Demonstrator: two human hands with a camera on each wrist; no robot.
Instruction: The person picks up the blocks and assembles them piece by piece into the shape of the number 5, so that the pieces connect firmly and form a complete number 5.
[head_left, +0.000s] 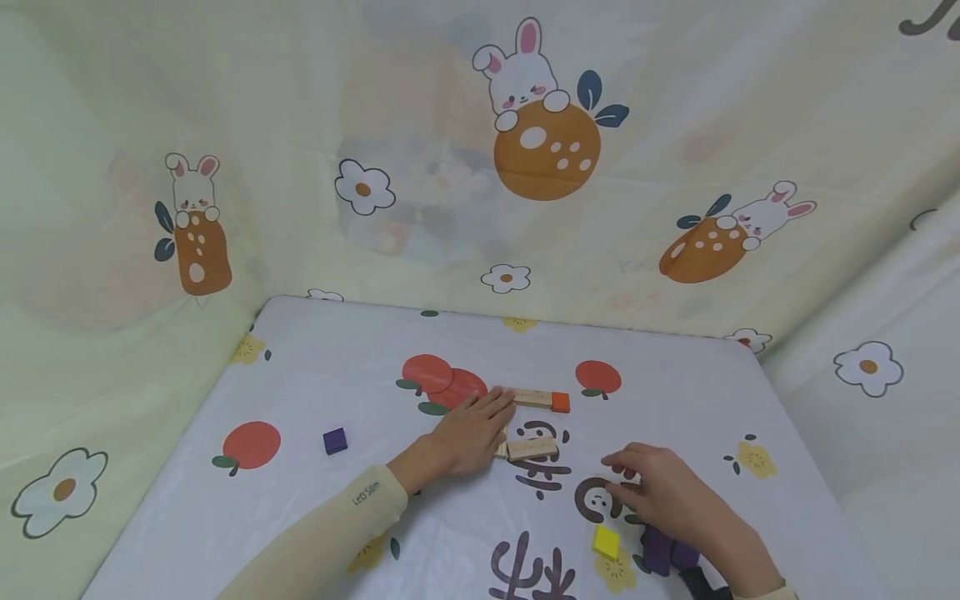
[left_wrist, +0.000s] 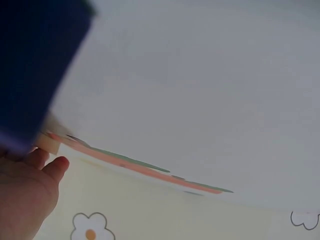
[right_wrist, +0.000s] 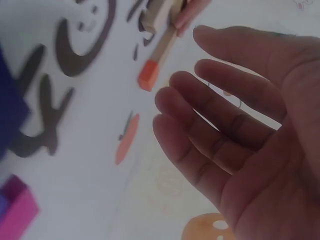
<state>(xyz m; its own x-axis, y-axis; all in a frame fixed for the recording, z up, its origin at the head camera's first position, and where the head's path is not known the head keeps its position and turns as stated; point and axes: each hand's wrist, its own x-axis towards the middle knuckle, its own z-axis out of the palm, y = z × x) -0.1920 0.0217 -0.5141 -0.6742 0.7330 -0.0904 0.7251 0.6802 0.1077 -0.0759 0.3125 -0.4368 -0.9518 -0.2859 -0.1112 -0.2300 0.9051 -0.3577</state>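
Note:
My left hand (head_left: 470, 433) rests over the left ends of some wooden blocks, its fingers stretched out and touching them. From under it an upper wooden block (head_left: 532, 397) runs to the right, with an orange cube (head_left: 560, 402) at its end. A lower wooden block (head_left: 532, 448) lies roughly parallel nearer to me. The hand hides what joins them on the left. My right hand (head_left: 667, 487) hovers to the right of the blocks, fingers loosely bent and apart, holding nothing; the right wrist view shows its bare palm (right_wrist: 270, 175).
A purple cube (head_left: 335, 441) lies to the left. Below my right hand are a yellow block (head_left: 606, 542), purple blocks (head_left: 657, 552) and a black piece (head_left: 705, 583). A pink block (right_wrist: 20, 210) shows in the right wrist view. Patterned cloth walls (head_left: 420, 242) surround the table.

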